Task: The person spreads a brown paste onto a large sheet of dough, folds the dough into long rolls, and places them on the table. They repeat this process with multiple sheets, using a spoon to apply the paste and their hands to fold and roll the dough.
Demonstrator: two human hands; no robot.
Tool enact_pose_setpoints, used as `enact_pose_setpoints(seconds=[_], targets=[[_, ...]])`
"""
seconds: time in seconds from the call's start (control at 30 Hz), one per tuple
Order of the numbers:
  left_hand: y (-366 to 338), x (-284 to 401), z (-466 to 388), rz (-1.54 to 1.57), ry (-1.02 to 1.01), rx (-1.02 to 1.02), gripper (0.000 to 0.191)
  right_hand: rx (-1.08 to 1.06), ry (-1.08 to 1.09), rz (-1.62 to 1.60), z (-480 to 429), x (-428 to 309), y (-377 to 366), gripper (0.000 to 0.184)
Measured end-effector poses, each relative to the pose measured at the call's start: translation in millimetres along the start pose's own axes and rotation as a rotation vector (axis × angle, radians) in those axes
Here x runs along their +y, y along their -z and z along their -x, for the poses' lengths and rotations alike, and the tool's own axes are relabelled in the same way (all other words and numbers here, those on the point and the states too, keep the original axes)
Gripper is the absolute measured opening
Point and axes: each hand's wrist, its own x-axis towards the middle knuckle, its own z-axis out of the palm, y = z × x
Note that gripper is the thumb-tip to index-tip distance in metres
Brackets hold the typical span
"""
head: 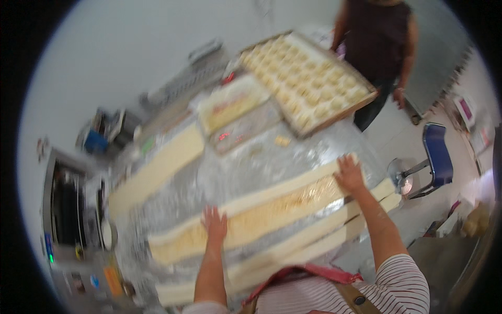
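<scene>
A long flat strip of dough with a glossy yellowish coating lies across the floured metal worktable. My left hand rests with fingers apart on its upper edge, left of the middle. Near the strip's right end, my right hand touches the upper edge, its fingers spread. Closer to my body lie long, plain dough strips, side by side. Another wide dough sheet lies at the back left. Blur hides whether either hand pinches the dough edge.
A wooden-edged tray of many round dough pieces stands at the back. Beside it are a rectangular container and a scale with a lit red display. A person stands behind the tray. A blue chair is at the right.
</scene>
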Motion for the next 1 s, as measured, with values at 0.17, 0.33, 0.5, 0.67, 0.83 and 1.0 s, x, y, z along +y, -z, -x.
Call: enact_pose_setpoints(seconds=[0.17,0.33,0.5,0.67,0.83,1.0], targets=[[1.4,-2.7,-2.8,-0.016,0.005,0.007,0.069,0.058,0.072,0.092,21.7,-49.6,-3.6,0.068],[21.2,14.1,-11.0,0.006,0.019,-0.074,0.068,0.068,0.189,0.068,33.6,-123.1,-10.3,0.069],[32.1,-25.6,0.4,0.027,-0.037,-0.043,0.068,-0.079,0.409,-0.056,32.2,-267.5,-19.9,0.068],[63.8,-99.9,15.1,0.002,-0.008,-0.069,0.062,-0.206,0.68,-0.218,29.5,-436.9,-19.0,0.065],[90.1,-120.8,30.7,0.016,-0.157,-0.207,0.062,-0.194,0.643,-0.199,37.8,-525.6,-46.4,0.065],[76.8,-171.3,37.7,0.034,-0.143,-0.065,0.066,-0.178,0.674,-0.171,75.6,-531.5,-43.1,0.066]])
